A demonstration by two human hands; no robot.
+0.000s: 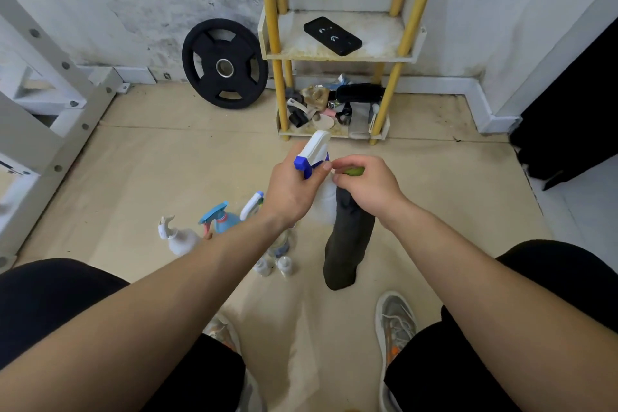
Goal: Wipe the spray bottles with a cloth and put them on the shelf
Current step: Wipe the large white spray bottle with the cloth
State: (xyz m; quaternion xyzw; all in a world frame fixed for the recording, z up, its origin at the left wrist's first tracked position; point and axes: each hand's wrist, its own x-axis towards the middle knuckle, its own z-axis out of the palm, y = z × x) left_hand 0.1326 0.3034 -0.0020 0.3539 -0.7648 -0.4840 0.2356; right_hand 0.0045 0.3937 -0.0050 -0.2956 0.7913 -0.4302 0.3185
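the left hand [294, 191] is wrapped round the neck of a white spray bottle [326, 201], thumb just under its blue and white trigger head, holding it up in the air above the floor [167, 160] and in front of the shelf [337, 55]. the nozzle points left. the right hand [368, 187] has its fingers curled tight on the top of a dark cloth [347, 237] and holds it against the right side of the bottle; the rest of the cloth hangs straight down from the fist. a bit of green [354, 171] shows between the right fingers, and it is not clear whether it belongs to the cloth.

on the floor under the left forearm stands a group of other bottles: a white one with a white trigger [180, 237] farthest left, a blue one [222, 219] just beside it, a white trigger head with blue and green trim [252, 204] next to that, a clear bottle [281, 242] partly hidden by the wrist, and two small bottles [262, 266] side by side nearest the person.

the shelf has yellow posts and stands against the far wall. a black phone [332, 36] lies on its middle tier, and the bottom tier is filled with mixed small items [331, 107]. a black weight plate [224, 63] leans on the wall just left of the shelf. a white metal frame [50, 94] runs along the left edge of the floor. a grey shoe [396, 321] rests on the floor near the bottom, between the person's dark-clad legs.
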